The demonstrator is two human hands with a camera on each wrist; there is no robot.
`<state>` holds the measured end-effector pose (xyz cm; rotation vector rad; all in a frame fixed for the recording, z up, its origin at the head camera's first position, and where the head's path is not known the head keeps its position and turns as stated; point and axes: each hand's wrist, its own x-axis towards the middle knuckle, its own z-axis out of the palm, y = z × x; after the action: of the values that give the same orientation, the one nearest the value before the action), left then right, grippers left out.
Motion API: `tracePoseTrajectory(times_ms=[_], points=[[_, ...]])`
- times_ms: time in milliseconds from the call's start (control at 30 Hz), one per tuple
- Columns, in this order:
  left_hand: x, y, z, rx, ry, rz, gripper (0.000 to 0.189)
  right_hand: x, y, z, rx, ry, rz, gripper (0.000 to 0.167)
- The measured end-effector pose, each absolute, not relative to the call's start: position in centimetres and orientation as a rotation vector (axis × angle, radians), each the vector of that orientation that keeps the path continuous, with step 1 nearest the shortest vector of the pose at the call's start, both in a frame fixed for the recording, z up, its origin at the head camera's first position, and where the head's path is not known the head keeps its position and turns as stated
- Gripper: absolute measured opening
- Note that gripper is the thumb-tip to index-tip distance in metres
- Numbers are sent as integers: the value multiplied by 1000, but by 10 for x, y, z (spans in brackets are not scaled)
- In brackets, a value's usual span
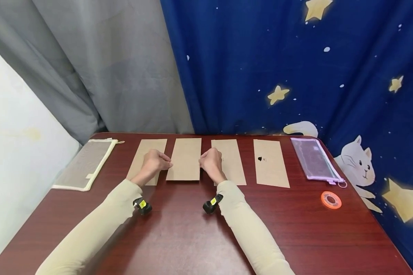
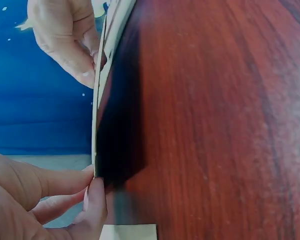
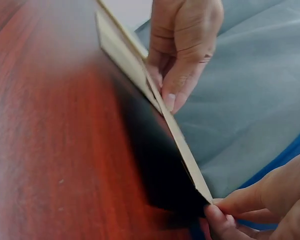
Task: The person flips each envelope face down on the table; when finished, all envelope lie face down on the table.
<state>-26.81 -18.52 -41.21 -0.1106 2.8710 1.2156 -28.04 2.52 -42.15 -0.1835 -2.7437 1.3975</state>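
Between my two hands is a thin, flat brown kraft-paper rectangle (image 1: 184, 160), raised off the table with a dark shadow under it. My left hand (image 1: 154, 161) pinches its left edge between thumb and fingers. On the opposite edge, my right hand (image 1: 211, 162) pinches it the same way. Both wrist views show the rectangle's narrow edge (image 2: 95, 125) nearly side-on. A similar brown piece (image 1: 142, 152) lies partly hidden behind my left hand, and another (image 1: 232, 160) lies partly behind my right hand.
Farther right lies a third brown piece (image 1: 273, 164) with a small black mark. A cream-edged mesh zip pouch (image 1: 86, 164) lies at the left, a purple one (image 1: 311, 158) at the right. Near the latter is an orange ring-shaped spool (image 1: 331, 200). Curtains hang behind the dark red table (image 1: 179, 236).
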Motion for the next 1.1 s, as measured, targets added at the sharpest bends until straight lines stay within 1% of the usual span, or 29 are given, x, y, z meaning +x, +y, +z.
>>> tracePoseTrajectory(times_ms=[67, 167, 267, 367, 700, 833, 900, 1000, 1033, 1100], points=[[-267, -185, -414, -60, 2918, 1187, 18, -281, 23, -425, -172, -2756, 1363, 20], [-267, -182, -415, -41, 2977, 1118, 16, -283, 21, -428, -153, -2781, 1316, 39], [-267, -178, -416, -76, 2999, 1057, 14, -284, 20, -430, -126, -2812, 1257, 48], [-267, -176, -416, -100, 2992, 1028, 12, -284, 18, -431, -117, -2840, 1198, 49], [-269, -170, -416, -37, 3060, 923, 12, -284, 13, -427, -27, -2869, 967, 46], [-269, -165, -412, -36, 3079, 913, 15, -282, 25, -419, -40, -2833, 1025, 44], [-269, -160, -409, -58, 3062, 971, 18, -280, 37, -413, -52, -2800, 1117, 37], [-268, -151, -406, -96, 2889, 1215, 27, -279, 63, -403, -32, -2784, 1236, 17], [-268, -147, -405, -108, 2776, 1337, 30, -279, 73, -401, -29, -2799, 1264, 17], [-268, -138, -405, -157, 2491, 1571, 36, -279, 94, -397, -15, -2849, 1311, 24]])
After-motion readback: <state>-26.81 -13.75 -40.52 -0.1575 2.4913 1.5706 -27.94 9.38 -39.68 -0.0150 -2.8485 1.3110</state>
